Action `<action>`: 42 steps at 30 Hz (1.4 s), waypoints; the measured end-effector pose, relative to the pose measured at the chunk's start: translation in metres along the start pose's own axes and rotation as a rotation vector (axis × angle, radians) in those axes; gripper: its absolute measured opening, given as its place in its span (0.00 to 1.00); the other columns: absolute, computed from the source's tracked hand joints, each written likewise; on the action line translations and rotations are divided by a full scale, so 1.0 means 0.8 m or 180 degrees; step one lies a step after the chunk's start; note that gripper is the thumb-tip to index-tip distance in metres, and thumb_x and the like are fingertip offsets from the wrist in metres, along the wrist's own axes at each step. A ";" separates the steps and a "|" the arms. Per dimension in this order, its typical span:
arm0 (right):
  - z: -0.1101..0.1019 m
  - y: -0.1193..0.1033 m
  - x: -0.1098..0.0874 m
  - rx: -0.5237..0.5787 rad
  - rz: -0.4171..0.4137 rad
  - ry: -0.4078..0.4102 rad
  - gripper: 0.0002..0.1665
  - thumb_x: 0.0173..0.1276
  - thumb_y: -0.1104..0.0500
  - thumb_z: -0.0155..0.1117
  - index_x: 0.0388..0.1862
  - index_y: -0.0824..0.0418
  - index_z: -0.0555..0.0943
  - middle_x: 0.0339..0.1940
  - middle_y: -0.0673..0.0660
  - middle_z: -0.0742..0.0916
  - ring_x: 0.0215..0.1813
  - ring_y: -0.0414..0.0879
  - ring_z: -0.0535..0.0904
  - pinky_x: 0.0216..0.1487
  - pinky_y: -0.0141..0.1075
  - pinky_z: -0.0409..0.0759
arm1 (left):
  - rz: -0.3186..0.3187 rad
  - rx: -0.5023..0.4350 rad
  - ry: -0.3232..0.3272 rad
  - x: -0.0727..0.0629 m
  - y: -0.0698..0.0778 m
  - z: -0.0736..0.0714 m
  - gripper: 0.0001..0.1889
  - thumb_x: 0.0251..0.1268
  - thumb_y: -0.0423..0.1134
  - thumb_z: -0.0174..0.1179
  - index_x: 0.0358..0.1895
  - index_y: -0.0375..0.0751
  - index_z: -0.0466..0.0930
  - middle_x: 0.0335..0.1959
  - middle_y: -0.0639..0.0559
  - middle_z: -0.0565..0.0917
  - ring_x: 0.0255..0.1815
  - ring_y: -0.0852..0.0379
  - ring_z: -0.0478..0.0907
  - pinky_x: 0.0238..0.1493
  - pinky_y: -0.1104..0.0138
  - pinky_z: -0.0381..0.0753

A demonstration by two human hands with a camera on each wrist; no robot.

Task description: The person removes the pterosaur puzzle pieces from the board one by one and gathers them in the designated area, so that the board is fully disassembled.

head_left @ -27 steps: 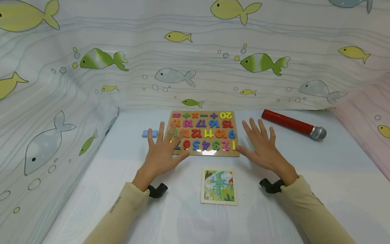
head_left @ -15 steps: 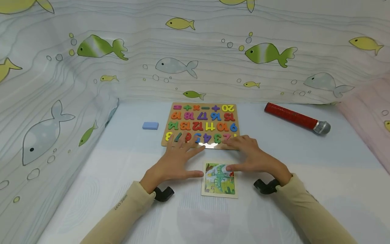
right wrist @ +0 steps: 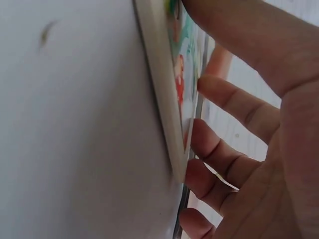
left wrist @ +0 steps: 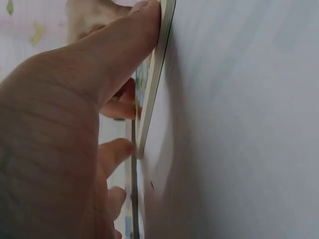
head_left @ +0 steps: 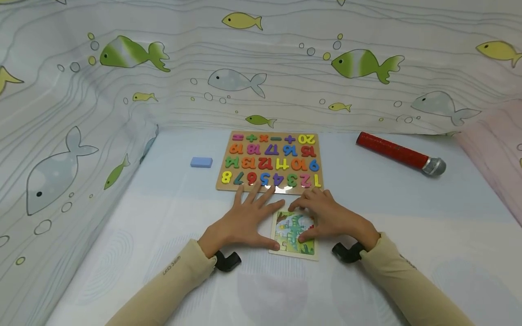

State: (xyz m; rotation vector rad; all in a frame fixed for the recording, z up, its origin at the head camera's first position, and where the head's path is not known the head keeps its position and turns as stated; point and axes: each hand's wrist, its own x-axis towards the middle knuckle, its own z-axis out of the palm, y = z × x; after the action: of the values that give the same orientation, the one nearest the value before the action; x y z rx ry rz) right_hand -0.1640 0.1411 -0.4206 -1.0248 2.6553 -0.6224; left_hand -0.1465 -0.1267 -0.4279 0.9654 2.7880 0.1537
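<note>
A small square jigsaw puzzle (head_left: 294,231) with a green dinosaur picture in a pale wooden frame lies on the white cloth. My left hand (head_left: 244,224) has its fingers spread, the thumb on the puzzle's lower left frame and the index finger near its upper left corner. My right hand (head_left: 332,216) arches over the upper right part, fingers bent, its thumb over the picture. In the left wrist view, the left thumb (left wrist: 119,45) rests on the frame edge. The right wrist view has the right fingertips (right wrist: 202,132) close along the puzzle's edge.
Just behind the puzzle lies a wooden number board (head_left: 220,186) with colourful digits. A blue block (head_left: 201,162) sits to its left. A red microphone (head_left: 393,150) lies at the back right. Fish-printed cloth (head_left: 183,108) rises behind and at the sides.
Both hands have come down and inward from above the number board to the small puzzle. The right fingers have bent. The view has tilted slightly downward.
</note>
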 end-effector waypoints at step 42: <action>-0.011 0.011 0.045 0.0013 0.0006 0.0059 0.30 0.44 0.34 0.84 0.43 0.41 0.82 0.43 0.48 0.78 0.60 0.49 0.65 0.57 0.52 0.56 | 0.0115 -0.0200 0.0794 0.018 -0.017 0.023 0.41 0.51 0.79 0.59 0.69 0.69 0.73 0.85 0.50 0.50 0.85 0.32 0.38 0.72 0.25 0.30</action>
State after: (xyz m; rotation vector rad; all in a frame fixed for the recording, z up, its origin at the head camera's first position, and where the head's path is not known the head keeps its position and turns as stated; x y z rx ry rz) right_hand -0.1990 0.1250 -0.4193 -1.0204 2.6695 -0.6399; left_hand -0.1619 -0.1281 -0.4501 1.0471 2.9682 0.3898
